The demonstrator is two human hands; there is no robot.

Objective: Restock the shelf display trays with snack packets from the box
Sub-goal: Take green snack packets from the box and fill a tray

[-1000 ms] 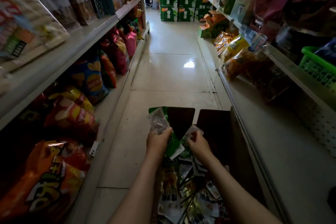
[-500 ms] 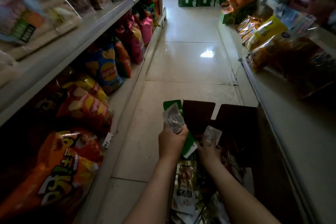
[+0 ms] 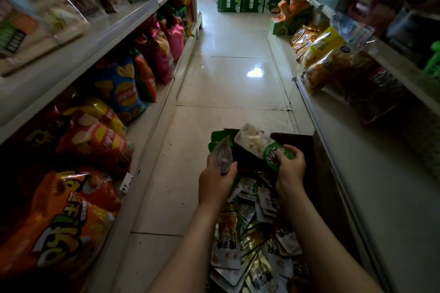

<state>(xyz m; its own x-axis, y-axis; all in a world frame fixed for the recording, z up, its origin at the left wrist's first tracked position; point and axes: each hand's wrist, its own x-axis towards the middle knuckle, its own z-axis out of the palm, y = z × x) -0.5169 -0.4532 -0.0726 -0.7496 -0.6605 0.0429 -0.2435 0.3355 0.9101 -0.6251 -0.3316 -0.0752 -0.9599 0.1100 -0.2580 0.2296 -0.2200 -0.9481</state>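
Looking down the aisle, found the open box (image 3: 296,144) on the floor (image 3: 226,85) just beside the right shelf (image 3: 385,192). Recorded left hand (image 3: 215,179) curled round a small stack of packets (image 3: 222,157), 1 clear in front, green behind. Recorded right hand (image 3: 289,170) gripping 1 larger clear packet (image 3: 254,141) by its green end, raised above the box, near the stack; contact unclear. Saw loose snack packets (image 3: 262,247) heaped inside the box. Noted chip bags (image 3: 119,88) on lower left shelf (image 3: 145,132).

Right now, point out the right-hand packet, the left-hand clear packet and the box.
right-hand packet (image 3: 258,146): head view, its clear window.
left-hand clear packet (image 3: 222,157): head view, its middle.
box (image 3: 297,144): head view, far flap.
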